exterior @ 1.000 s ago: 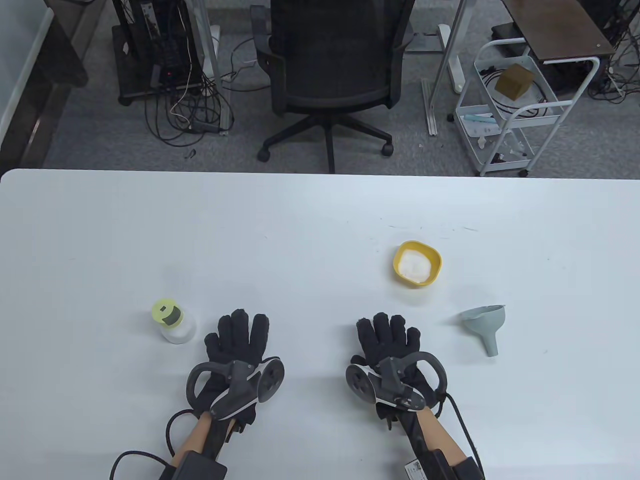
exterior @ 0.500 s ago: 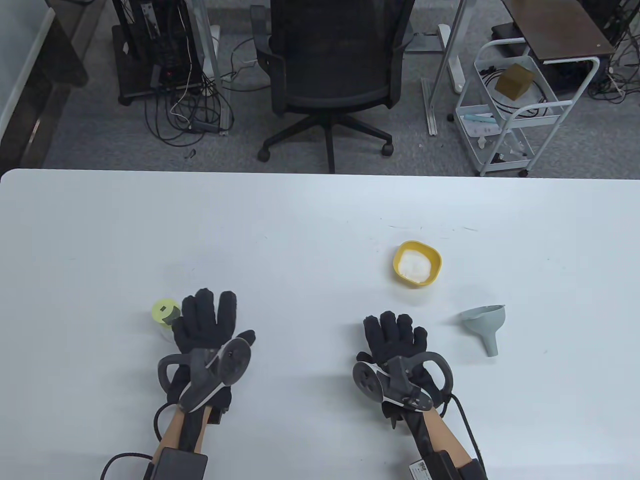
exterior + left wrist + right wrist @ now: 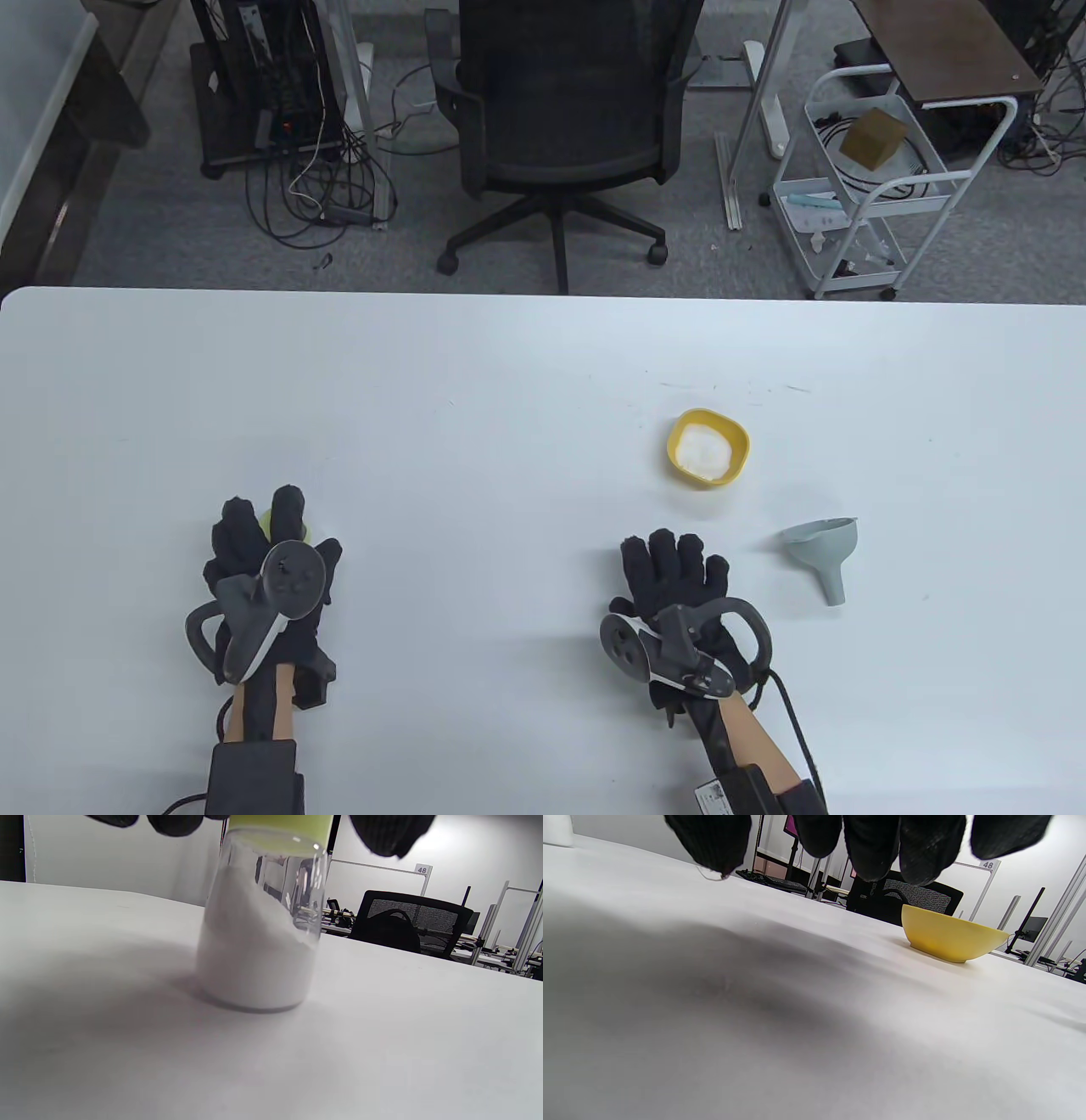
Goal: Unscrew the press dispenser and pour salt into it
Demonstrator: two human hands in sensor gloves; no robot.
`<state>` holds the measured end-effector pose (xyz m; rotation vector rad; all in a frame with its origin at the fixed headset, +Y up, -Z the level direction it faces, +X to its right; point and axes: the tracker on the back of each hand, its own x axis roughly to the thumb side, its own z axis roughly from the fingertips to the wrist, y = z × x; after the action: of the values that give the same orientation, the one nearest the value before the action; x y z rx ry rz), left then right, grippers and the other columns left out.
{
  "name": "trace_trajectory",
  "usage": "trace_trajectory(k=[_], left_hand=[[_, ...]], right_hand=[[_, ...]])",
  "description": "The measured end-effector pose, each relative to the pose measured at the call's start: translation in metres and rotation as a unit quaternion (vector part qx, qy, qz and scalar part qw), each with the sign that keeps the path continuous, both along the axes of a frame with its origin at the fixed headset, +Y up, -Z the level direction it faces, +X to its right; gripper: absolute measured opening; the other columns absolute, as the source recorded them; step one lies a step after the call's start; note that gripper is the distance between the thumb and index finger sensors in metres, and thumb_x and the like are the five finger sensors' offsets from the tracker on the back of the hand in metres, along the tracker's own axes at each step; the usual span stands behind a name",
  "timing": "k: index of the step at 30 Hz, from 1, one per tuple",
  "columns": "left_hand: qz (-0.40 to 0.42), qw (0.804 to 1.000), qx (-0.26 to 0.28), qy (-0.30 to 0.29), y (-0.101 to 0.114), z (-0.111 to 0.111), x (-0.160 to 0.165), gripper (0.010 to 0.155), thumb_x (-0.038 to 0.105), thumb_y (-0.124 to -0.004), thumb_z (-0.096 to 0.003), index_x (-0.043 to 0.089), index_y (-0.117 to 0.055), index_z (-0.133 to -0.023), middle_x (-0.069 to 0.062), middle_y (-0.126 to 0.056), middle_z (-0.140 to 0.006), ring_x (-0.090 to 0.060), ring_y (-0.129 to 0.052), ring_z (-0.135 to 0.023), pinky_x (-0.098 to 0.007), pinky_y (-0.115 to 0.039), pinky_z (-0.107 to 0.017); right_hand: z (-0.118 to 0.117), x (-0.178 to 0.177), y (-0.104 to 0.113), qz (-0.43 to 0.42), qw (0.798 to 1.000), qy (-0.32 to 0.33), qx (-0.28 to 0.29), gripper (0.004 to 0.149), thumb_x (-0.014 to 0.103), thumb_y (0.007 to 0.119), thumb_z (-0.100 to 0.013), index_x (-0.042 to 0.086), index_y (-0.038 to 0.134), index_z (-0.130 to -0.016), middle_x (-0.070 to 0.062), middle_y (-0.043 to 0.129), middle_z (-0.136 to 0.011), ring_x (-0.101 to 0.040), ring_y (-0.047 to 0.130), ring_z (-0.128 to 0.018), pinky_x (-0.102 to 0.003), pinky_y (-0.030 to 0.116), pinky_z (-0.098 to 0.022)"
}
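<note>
Your left hand (image 3: 270, 570) fingers (image 3: 392, 834) spread around press dispenser (image 3: 261, 929) lid, contact unclear. Your right hand (image 3: 674, 594) fingers (image 3: 925, 844) apart, yellow salt bowl (image 3: 950, 938) beyond fingertips.

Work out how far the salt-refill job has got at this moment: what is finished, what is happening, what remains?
Nothing is finished yet. The lime-green press cap sits on the clear glass dispenser jar, already part-filled with white powder. In hand: the left hand is over the cap, fingers around it. The right hand holds nothing. Left: unscrewing, then pouring from the yellow bowl of salt; the grey plastic funnel lies untouched.
</note>
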<state>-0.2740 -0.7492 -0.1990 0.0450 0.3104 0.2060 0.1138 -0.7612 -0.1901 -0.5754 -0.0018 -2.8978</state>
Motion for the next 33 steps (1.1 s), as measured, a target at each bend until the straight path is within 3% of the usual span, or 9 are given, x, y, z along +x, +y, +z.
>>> trace_trajectory(k=[5,15,23,33], left_hand=[[0.020,0.999,0.029,0.016,0.003,0.000,-0.003,0.071,0.042,-0.068,-0.0594,0.023,-0.039,-0.121,-0.036,-0.056,-0.118,-0.050,-0.076,-0.099,-0.069,-0.063,-0.069],[0.022,0.999,0.043,-0.004,0.004,-0.004,0.011,0.070,0.041,-0.070,-0.0581,0.021,-0.044,-0.120,-0.035,-0.061,-0.115,-0.050,-0.079,-0.095,-0.069,-0.065,-0.068],[0.020,0.990,0.074,-0.118,0.016,-0.007,0.078,0.072,0.043,-0.069,-0.0581,0.019,-0.042,-0.121,-0.034,-0.062,-0.115,-0.049,-0.080,-0.095,-0.068,-0.066,-0.068],[0.053,0.949,0.089,-0.298,0.016,0.009,0.158,0.076,0.048,-0.068,-0.0561,0.019,-0.040,-0.120,-0.025,-0.064,-0.117,-0.041,-0.084,-0.095,-0.065,-0.071,-0.067]], right_hand=[[0.000,0.000,0.001,0.001,1.000,-0.001,-0.001,0.075,0.041,0.064,-0.065,-0.006,0.037,-0.117,-0.041,0.049,-0.114,-0.068,0.054,-0.096,-0.081,0.050,-0.062],[-0.003,0.006,-0.001,0.009,1.000,-0.014,-0.008,0.075,0.041,0.064,-0.065,-0.006,0.038,-0.117,-0.041,0.050,-0.114,-0.067,0.056,-0.095,-0.081,0.050,-0.062],[-0.009,0.016,-0.006,0.013,0.999,-0.036,-0.018,0.075,0.041,0.064,-0.065,-0.006,0.037,-0.117,-0.041,0.050,-0.114,-0.067,0.056,-0.095,-0.080,0.051,-0.062],[-0.010,0.019,-0.009,0.010,0.999,-0.044,-0.023,0.075,0.040,0.064,-0.065,-0.006,0.038,-0.117,-0.041,0.050,-0.113,-0.067,0.056,-0.095,-0.080,0.051,-0.062]])
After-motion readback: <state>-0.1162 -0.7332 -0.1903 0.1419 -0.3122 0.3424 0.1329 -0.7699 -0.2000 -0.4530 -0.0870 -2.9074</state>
